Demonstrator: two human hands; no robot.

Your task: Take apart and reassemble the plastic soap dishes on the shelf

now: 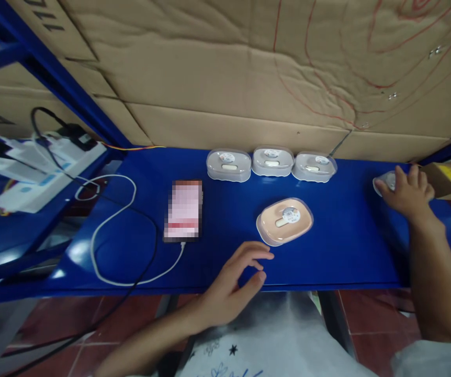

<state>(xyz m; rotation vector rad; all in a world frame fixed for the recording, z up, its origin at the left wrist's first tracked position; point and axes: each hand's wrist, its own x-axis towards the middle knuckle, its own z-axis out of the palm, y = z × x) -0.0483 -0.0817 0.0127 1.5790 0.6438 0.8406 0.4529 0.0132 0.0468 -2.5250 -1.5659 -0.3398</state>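
Observation:
A peach oval soap box with a clear lid and a round label lies at a slant in the middle of the blue shelf. My left hand is just in front of it at the shelf edge, fingers apart and curved, holding nothing. Far to the right, my right hand grips another clear-lidded box, mostly hidden under the fingers. Along the back stand three grey soap boxes in a row: the left one, the middle one and the right one.
A phone with a blurred screen lies left of centre, its white cable looping across the shelf. A white power strip with plugs is at the far left. Cardboard walls the back; an open carton sits by my right hand.

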